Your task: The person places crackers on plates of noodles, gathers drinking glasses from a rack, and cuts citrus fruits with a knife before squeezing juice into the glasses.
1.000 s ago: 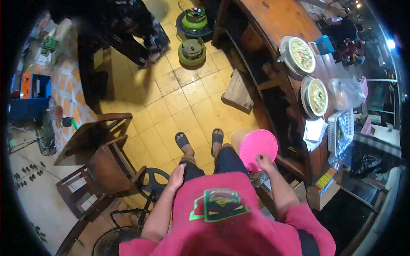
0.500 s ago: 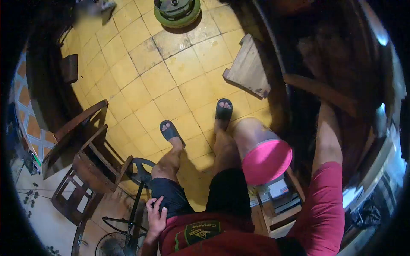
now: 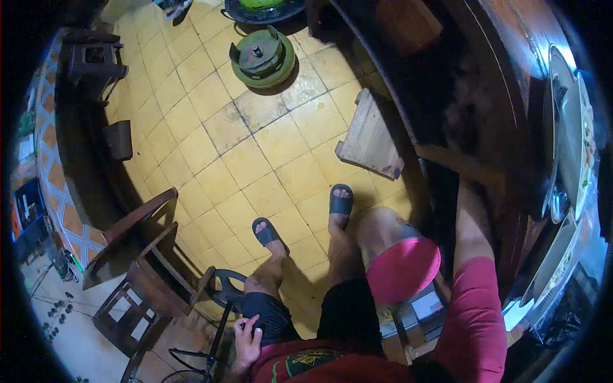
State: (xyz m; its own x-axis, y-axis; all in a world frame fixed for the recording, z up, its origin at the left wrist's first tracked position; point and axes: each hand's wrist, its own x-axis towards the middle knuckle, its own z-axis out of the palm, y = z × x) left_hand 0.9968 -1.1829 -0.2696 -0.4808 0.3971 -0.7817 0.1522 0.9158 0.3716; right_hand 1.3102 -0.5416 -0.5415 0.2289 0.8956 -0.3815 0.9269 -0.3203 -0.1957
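Observation:
My left hand [image 3: 248, 338] rests on the thigh of my black shorts [image 3: 269, 317], its fingers a little curled and apart, with nothing seen in it. My right forearm [image 3: 471, 223] reaches into the dark space under the wooden counter [image 3: 504, 70]; the hand itself is hidden in shadow behind a wooden bar. Beside my right leg stands a container with a pink lid [image 3: 405, 269]. Seen edge-on at the far right, a bowl of food [image 3: 578, 153] sits on the counter, with a second one [image 3: 554, 271] nearer me.
A green gas cylinder [image 3: 262, 60] stands on the yellow tiled floor [image 3: 239, 163]. A low wooden stool [image 3: 373, 137] lies by the counter. To the left are a wooden chair [image 3: 156, 284], a fan stand [image 3: 220, 338] and a tiled table [image 3: 57, 172]. A person's foot shows at the top.
My right hand has left the pink lid and gone under the counter. My body has bent lower and the view has shifted. The person at the upper left has moved mostly out of view.

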